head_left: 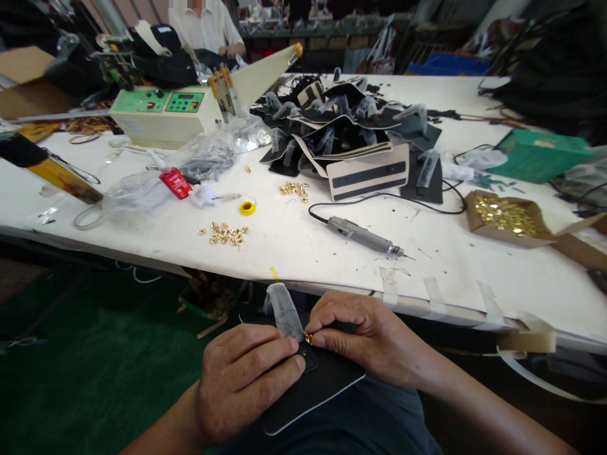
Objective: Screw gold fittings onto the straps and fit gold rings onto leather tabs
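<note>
On my lap lies a black leather-like panel (327, 382) with a pale cut edge. A strap wrapped in clear plastic film (286, 311) rises from it. My left hand (253, 376) holds the panel, its fingers pressed together across the top beside the base of the strap; its thumb is hidden. Between thumb and index finger, my right hand (360, 335) pinches a small gold metal fitting (308, 339), close to the strap's base and just beyond the left fingertips.
Gold fittings (227, 234) lie on the white table (284, 259) ahead. Near them are a grey electric screwdriver (363, 236), a yellow tape roll (247, 208) and a red bottle (175, 182). A stack of panels (367, 172), a machine (165, 114) and a carton of gold parts (507, 218) stand farther off. Another person (208, 28) sits opposite.
</note>
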Available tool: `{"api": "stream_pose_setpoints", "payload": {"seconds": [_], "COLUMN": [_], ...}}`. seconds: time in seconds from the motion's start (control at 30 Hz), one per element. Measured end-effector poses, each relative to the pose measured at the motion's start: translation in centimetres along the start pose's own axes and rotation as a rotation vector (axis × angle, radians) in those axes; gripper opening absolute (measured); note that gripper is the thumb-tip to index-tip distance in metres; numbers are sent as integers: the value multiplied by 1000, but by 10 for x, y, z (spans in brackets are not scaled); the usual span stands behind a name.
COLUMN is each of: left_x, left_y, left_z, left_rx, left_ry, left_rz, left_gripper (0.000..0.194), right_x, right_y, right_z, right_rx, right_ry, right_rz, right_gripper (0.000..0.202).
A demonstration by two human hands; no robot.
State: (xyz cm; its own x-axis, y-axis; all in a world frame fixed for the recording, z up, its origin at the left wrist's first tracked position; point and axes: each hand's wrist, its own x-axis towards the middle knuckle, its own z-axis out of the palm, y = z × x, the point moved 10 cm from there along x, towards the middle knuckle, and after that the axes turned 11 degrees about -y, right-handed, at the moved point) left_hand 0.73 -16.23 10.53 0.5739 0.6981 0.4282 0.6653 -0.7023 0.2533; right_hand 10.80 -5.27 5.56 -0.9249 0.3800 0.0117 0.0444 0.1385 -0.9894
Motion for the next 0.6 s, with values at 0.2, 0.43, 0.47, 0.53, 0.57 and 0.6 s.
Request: {"api": "stream_pose_setpoints", "payload": {"seconds": [0.2, 0.43, 0.47, 0.53, 0.57, 0.6], "left_x": [6, 8, 8, 7, 7, 8], "left_y": [0, 0, 0, 0, 0, 0], "left_z": [-3, 3, 3, 4, 3, 3], "left_rx": [6, 15, 17, 24, 26, 29], "left_ry": [38, 18, 14, 8, 7, 6], "left_rz": [3, 7, 6, 2, 1, 1], "left_gripper": [13, 14, 15, 15, 15, 15], "right_x": [0, -2, -2, -3, -3, -3], "right_y": [1, 12, 13, 13, 14, 14], "right_z": [2, 3, 3, 2, 2, 2], "right_rx": [124, 124, 113, 90, 81, 78], "right_ry": [14, -46, -46, -35, -29, -20], "right_rz": [20, 130, 152, 183, 191, 197], "right_gripper": [7, 6, 8, 10, 10, 10]}}
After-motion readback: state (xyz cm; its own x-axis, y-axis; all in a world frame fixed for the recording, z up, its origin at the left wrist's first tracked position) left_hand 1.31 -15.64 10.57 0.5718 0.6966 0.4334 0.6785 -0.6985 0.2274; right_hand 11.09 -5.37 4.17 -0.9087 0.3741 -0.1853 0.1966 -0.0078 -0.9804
